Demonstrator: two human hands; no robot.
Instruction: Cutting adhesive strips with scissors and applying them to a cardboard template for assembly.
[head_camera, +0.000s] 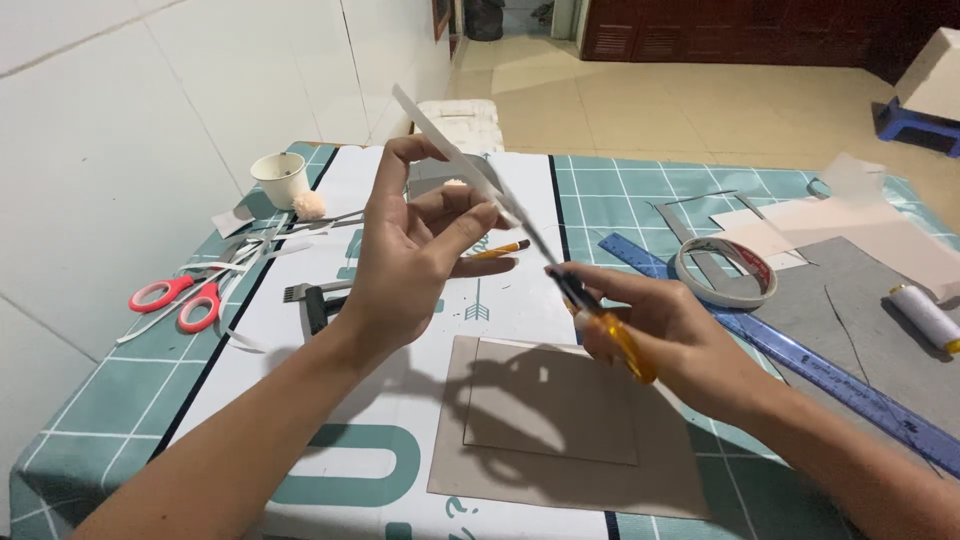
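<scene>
Just under both hands, flat on the table (120, 400): grey card (560, 420), its near edge close to the table's front edge, a square outline scored within. Bare white sheet (300, 400) below the left forearm, open room there.

Left hand (410, 265) raised above the table, fingers half curled, thumb and fingertips pinching a white strip (450, 150) held edge-on and slanting up and away. Right hand (665, 335) closed around the orange handle of a knife (600, 320), blade angled up toward the left hand and meeting the strip's lower end just beside the left fingertips.

Right of the right hand, near: blue ruler (800, 365) running diagonally toward the table's right edge. Beyond that hand, just past the knuckles: tape roll (725, 272). Well right: thread spool (925, 315) on a grey sheet.

Between the hands, slightly beyond: pencil (497, 250) lying flat.

Left of the left hand, well apart: red scissors (180, 297) among paper offcuts, close to the wall-side table edge. Farther on, beyond the left hand: white cup (282, 178) near the far left corner. Open tiled floor past the table's far edge.
</scene>
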